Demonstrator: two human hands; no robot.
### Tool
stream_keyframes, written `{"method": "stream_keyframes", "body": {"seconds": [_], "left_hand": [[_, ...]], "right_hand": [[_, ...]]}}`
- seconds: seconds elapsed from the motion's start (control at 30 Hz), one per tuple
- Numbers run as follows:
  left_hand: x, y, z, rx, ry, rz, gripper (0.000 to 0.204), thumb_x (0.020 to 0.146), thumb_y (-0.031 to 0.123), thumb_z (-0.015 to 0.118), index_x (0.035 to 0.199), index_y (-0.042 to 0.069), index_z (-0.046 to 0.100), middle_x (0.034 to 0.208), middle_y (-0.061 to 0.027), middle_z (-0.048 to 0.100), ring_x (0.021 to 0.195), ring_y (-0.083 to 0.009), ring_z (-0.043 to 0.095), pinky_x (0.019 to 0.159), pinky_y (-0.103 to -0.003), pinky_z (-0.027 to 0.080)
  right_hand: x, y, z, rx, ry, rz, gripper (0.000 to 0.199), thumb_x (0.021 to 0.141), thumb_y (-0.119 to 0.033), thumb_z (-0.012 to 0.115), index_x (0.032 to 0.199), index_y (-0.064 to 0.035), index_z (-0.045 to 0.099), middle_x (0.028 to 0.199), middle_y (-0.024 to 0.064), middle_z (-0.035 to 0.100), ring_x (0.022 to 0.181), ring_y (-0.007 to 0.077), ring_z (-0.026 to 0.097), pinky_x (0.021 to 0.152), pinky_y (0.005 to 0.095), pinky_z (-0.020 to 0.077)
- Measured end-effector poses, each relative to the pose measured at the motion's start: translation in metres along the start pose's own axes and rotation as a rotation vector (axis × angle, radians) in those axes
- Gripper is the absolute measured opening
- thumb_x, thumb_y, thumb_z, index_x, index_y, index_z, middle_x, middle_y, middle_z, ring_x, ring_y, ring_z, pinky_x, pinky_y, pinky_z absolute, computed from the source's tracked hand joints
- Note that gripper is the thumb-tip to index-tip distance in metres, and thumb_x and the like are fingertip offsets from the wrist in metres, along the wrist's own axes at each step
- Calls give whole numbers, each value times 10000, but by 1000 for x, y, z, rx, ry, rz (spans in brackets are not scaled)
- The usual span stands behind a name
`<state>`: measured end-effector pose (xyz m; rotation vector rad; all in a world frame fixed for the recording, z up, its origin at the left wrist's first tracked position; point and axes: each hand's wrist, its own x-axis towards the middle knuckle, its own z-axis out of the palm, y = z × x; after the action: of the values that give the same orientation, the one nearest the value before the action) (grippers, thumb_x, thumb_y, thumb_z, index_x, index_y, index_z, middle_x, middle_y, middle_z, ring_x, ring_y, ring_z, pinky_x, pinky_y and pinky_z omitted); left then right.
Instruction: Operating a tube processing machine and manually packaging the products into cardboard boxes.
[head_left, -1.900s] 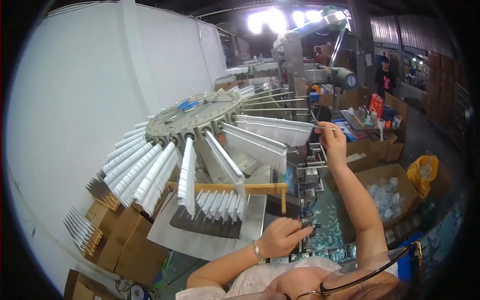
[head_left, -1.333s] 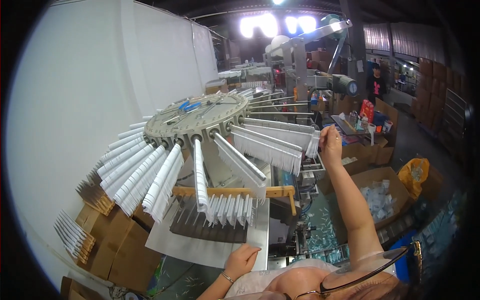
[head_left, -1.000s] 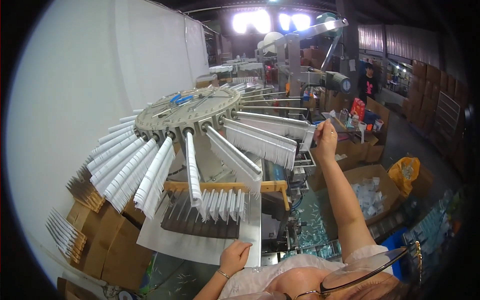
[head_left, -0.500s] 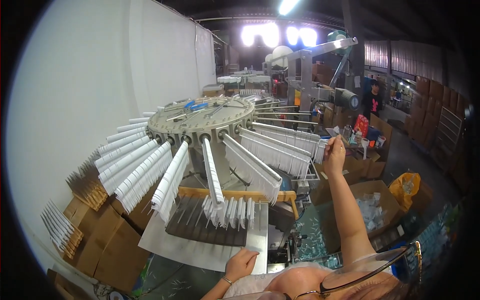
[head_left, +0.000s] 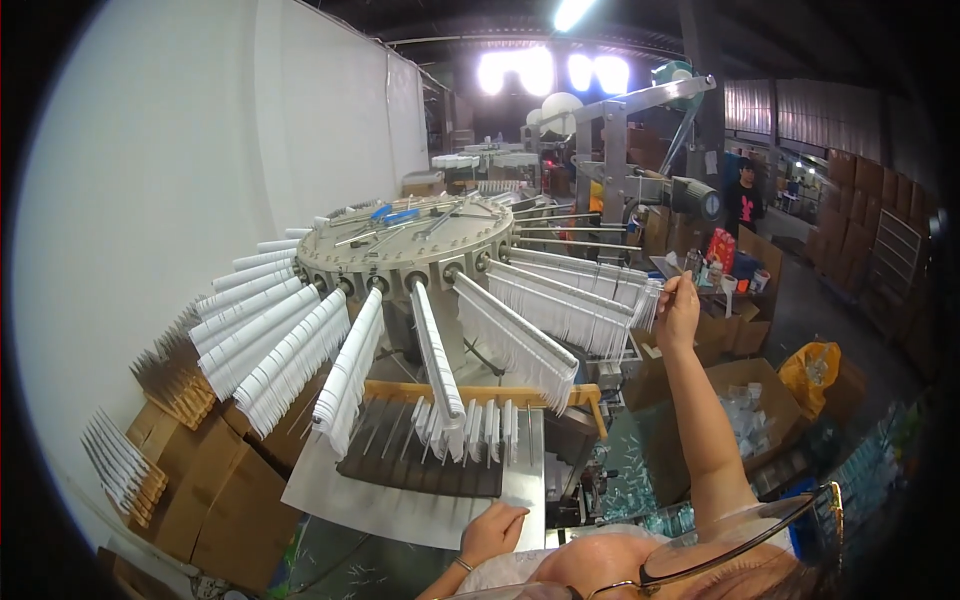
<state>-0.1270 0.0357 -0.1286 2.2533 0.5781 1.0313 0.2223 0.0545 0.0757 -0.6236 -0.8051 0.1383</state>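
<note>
One round carousel machine [head_left: 415,240], frame centre, roughly fifteen white-fringed arms [head_left: 435,350] fanning out; exact count unclear at far side. Two hands in shot: left hand [head_left: 492,530] lower centre, right hand [head_left: 678,310] right of centre. One yellow bag [head_left: 812,368], right. One bystander [head_left: 742,200], upper right. Several cardboard boxes [head_left: 215,490], lower left.

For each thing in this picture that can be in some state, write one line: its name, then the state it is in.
Right hand: raised, fingers closed on the tip of a spoke rack.
Left hand: low, resting on the white tray edge.
Round carousel: spokes fanned out, loaded with white hanging pieces.
White tray: flat, holding a dark rack.
Cardboard boxes: stacked, closed.
Ceiling lights: on.
</note>
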Motion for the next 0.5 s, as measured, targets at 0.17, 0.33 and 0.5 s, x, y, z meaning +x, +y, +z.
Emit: {"method": "stream_keyframes", "body": {"seconds": [0.17,0.33,0.5], "left_hand": [[1,1,-2,-1,0,8,110,762,113,559,855,122,618,725,-51,548,654,-227,562,552,-304,452],[0,3,-3,-7,-19,-23,111,761,113,560,854,126,619,721,-49,544,656,-225,562,553,-304,451],[-1,-1,-1,-24,-18,4,104,758,111,563,844,127,620,715,-51,539,651,-227,560,549,-304,447]], "right_hand": [[-3,-5,4,70,58,58,376,887,-402,408,669,-99,453,536,-17,418,450,63,382,412,188,310],[-3,-7,-2,-31,57,3,377,886,-408,406,676,-98,448,543,-17,411,454,67,374,417,191,307],[-4,-7,-5,-22,40,-4,376,885,-411,409,682,-97,448,551,-17,412,459,63,366,424,189,298]]}}
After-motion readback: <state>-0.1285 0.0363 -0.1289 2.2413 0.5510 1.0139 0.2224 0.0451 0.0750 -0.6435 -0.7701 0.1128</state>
